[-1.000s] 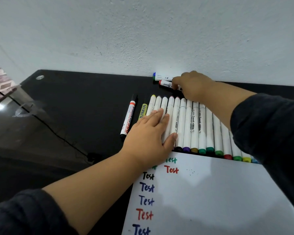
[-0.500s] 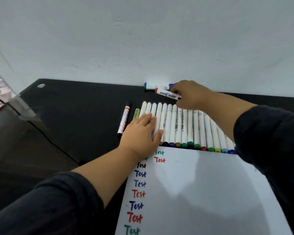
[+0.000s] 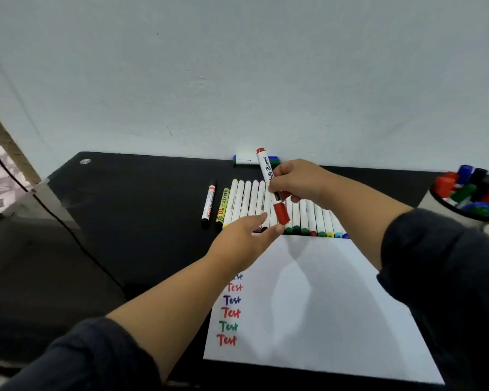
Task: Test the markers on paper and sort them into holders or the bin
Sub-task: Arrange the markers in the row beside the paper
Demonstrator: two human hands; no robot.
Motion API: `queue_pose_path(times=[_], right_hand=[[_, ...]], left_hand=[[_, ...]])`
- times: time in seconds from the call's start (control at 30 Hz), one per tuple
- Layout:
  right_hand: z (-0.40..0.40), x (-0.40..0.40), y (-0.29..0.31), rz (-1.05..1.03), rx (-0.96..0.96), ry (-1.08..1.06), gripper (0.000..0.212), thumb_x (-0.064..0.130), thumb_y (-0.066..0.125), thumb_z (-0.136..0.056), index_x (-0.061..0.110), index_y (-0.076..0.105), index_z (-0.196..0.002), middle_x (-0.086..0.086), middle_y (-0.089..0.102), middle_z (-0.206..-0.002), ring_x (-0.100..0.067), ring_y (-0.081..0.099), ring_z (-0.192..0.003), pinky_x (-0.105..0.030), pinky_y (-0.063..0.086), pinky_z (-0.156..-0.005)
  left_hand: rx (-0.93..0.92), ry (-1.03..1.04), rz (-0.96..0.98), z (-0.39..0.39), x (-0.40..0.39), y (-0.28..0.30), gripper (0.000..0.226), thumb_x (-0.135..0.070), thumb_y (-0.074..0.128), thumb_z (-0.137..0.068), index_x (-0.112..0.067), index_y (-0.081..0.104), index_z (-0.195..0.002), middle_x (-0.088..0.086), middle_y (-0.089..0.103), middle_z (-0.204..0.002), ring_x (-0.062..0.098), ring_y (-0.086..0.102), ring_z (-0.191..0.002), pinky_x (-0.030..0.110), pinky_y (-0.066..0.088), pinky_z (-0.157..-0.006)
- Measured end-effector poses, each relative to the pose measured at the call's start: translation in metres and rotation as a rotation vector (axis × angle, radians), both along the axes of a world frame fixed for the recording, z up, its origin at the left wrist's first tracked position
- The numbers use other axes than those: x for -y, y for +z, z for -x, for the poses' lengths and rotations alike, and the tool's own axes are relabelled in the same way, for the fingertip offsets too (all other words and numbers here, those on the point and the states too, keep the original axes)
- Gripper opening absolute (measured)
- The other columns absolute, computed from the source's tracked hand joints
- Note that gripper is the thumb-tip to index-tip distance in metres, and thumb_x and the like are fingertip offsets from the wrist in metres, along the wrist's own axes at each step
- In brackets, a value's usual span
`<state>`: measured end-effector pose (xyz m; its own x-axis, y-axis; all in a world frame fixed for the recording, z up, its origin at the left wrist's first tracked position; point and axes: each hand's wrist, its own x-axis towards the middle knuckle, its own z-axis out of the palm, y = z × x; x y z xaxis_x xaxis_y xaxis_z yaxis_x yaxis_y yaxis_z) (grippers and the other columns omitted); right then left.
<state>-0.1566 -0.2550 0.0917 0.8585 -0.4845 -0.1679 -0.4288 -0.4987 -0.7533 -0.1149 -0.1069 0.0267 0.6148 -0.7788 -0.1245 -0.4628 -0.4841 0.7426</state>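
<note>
Mid-test at a black bench (image 3: 124, 193): red-capped whiteboard marker (image 3: 266, 173) lifted above the row of white markers (image 3: 280, 210), pinched upright in the right hand (image 3: 297, 184), fingers curled round the barrel just above its red cap (image 3: 282, 212). Left hand (image 3: 244, 238) reaching up beneath, fingers straight and apart, tips just beside the cap; whether touching it, cannot tell. Judged step: uncapping, ahead of a test stroke.

Below, sheet of paper (image 3: 336, 306) with a column of "Test" marks (image 3: 230, 313) in red, blue and green down its left edge; broad blank area to the right, plenty for another stroke. Next move likely calls for a firm pull on the cap along the barrel, then a drop of the tip onto the blank part of the sheet.

Tight quarters: marker row touching the paper's far edge, directly under both hands, liable to roll if brushed. Two loose markers, orange-banded (image 3: 208, 203) and yellow (image 3: 222, 208), lying just left of the row. Blue-ended marker (image 3: 249, 160) against the wall (image 3: 237, 80) behind. Holder (image 3: 435, 201) packed with capped markers at far right, near the frame edge. Open bench to the left; no bin in view.
</note>
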Motion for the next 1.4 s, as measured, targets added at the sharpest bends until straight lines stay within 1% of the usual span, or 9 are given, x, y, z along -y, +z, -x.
queue_pose_path(times=[0.17,0.3,0.37,0.43,0.57,0.73,0.97,1.2,1.4], right_hand=[[0.017,-0.041,0.003,-0.154,0.100,-0.028,0.005,0.013,0.060,-0.086,0.014,0.061,-0.082,-0.003,0.062,-0.076,-0.012,0.056,-0.063,-0.023,0.042,-0.057],[0.033,-0.074,-0.001,-0.229,0.162,-0.094,0.005,0.013,0.058,-0.087,0.014,0.060,-0.082,-0.005,0.061,-0.077,-0.013,0.053,-0.062,-0.025,0.040,-0.057],[0.040,-0.089,-0.005,-0.229,0.169,-0.139,0.006,0.017,0.056,-0.089,0.016,0.056,-0.083,-0.001,0.059,-0.076,-0.013,0.050,-0.063,-0.025,0.038,-0.056],[0.050,-0.104,-0.012,-0.205,0.182,-0.180,0.009,0.025,0.054,-0.092,0.017,0.055,-0.089,0.004,0.054,-0.076,-0.011,0.047,-0.064,-0.023,0.035,-0.057],[0.064,-0.125,-0.036,-0.206,0.274,-0.261,0.028,0.036,0.054,-0.094,0.021,0.061,-0.116,0.009,0.061,-0.101,-0.009,0.057,-0.091,-0.021,0.041,-0.070],[0.077,-0.135,-0.052,-0.332,0.362,-0.439,0.014,0.035,0.059,-0.091,0.023,0.063,-0.098,0.010,0.060,-0.080,-0.002,0.050,-0.064,-0.015,0.035,-0.049],[0.088,-0.135,-0.073,-0.342,0.338,-0.552,0.025,0.032,0.058,-0.091,0.013,0.052,-0.076,0.000,0.054,-0.070,-0.015,0.048,-0.063,-0.026,0.037,-0.057],[0.084,-0.129,-0.077,-0.335,0.326,-0.531,0.029,0.027,0.059,-0.091,0.016,0.044,-0.068,0.003,0.049,-0.062,-0.011,0.043,-0.056,-0.024,0.034,-0.054],[0.079,-0.125,-0.081,-0.399,0.377,-0.577,0.032,0.030,0.069,-0.083,0.016,0.045,-0.066,0.005,0.048,-0.054,-0.009,0.040,-0.047,-0.021,0.032,-0.047]], left_hand=[[-0.430,0.117,0.187,0.019,-0.033,0.014,0.029,-0.045,0.060,-0.087,-0.028,0.069,-0.108,-0.009,0.068,-0.095,0.009,0.058,-0.090,0.025,0.044,-0.073],[-0.491,0.165,0.238,0.026,-0.060,0.017,0.011,-0.036,0.067,-0.083,-0.029,0.072,-0.088,-0.002,0.070,-0.101,0.019,0.059,-0.103,0.035,0.043,-0.090],[-0.477,0.187,0.237,0.031,-0.070,0.018,0.006,-0.032,0.065,-0.085,-0.029,0.071,-0.085,-0.003,0.070,-0.100,0.017,0.059,-0.101,0.034,0.043,-0.090],[-0.414,0.214,0.213,0.038,-0.077,0.017,0.008,-0.030,0.062,-0.088,-0.027,0.070,-0.089,-0.005,0.068,-0.096,0.011,0.057,-0.090,0.024,0.041,-0.071],[-0.246,0.214,0.152,0.054,-0.086,0.009,0.011,-0.032,0.058,-0.092,-0.029,0.068,-0.096,0.003,0.067,-0.088,0.010,0.052,-0.069,0.020,0.040,-0.057],[-0.146,0.217,0.115,0.067,-0.088,0.001,0.028,-0.037,0.059,-0.090,-0.030,0.065,-0.116,-0.009,0.062,-0.081,0.010,0.056,-0.069,0.019,0.044,-0.053],[-0.101,0.193,0.046,0.073,-0.086,-0.014,0.027,-0.039,0.059,-0.090,-0.032,0.065,-0.114,-0.008,0.062,-0.100,0.014,0.058,-0.082,0.037,0.055,-0.077],[-0.143,0.200,0.037,0.068,-0.083,-0.020,0.025,-0.038,0.060,-0.089,-0.031,0.067,-0.112,-0.015,0.057,-0.081,0.010,0.052,-0.068,0.033,0.051,-0.070],[-0.054,0.180,-0.003,0.062,-0.081,-0.020,0.027,-0.039,0.057,-0.091,-0.032,0.065,-0.115,-0.013,0.057,-0.083,0.013,0.058,-0.084,0.032,0.052,-0.075]])
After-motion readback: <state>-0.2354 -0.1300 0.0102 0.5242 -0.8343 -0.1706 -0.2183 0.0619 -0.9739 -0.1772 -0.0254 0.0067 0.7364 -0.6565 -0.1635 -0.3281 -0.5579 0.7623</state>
